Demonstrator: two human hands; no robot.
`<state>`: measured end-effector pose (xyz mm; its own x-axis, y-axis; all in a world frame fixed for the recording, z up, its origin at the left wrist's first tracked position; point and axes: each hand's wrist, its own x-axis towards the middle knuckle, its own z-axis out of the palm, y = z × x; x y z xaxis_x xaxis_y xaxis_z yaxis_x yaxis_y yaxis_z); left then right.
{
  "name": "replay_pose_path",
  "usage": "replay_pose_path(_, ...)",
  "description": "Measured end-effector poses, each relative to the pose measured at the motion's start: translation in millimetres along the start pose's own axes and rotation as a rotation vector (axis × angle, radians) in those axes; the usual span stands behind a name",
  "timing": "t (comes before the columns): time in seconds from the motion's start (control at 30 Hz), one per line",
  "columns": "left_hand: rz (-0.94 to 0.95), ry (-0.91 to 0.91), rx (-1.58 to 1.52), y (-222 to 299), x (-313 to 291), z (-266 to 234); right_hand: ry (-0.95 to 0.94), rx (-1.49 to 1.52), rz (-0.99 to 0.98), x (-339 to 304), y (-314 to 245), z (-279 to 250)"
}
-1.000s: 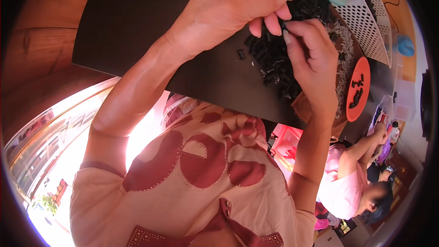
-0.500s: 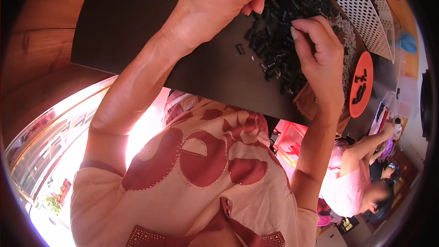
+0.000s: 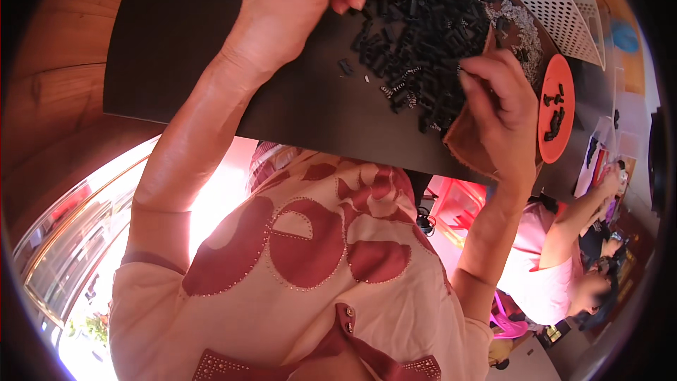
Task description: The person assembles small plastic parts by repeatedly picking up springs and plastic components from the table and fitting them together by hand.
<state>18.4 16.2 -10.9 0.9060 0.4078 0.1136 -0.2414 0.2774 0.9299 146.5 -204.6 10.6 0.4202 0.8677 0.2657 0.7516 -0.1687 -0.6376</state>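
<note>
Head view: left hand [image 3: 293,7] and right hand [image 3: 504,95] have parted, suggesting joint handling has paused; fingers curled inward, any grip unclear, black pieces [image 3: 416,35] heaped between them.

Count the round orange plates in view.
1: the round orange plate, just beyond the person's bare right hand, on its right, with small black pieces on it. Any hidden behind other things can't be counted.

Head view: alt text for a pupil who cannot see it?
A person's right hand is at the edge of heaped small black parts on a dark table; left hand partly beyond top edge, orange dish at right.
</note>
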Motion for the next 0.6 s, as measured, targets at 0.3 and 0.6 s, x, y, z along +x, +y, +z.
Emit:
replay_pose_path(0.3,0.11,0.188,0.023,6,-1,-18,-0.017,-0.145,-0.25,65,-15,51)
replay_pose_path(0.6,0.115,0.196,-0.015,5,-5,-25,-0.107,-0.266,-0.205,75,-13,49)
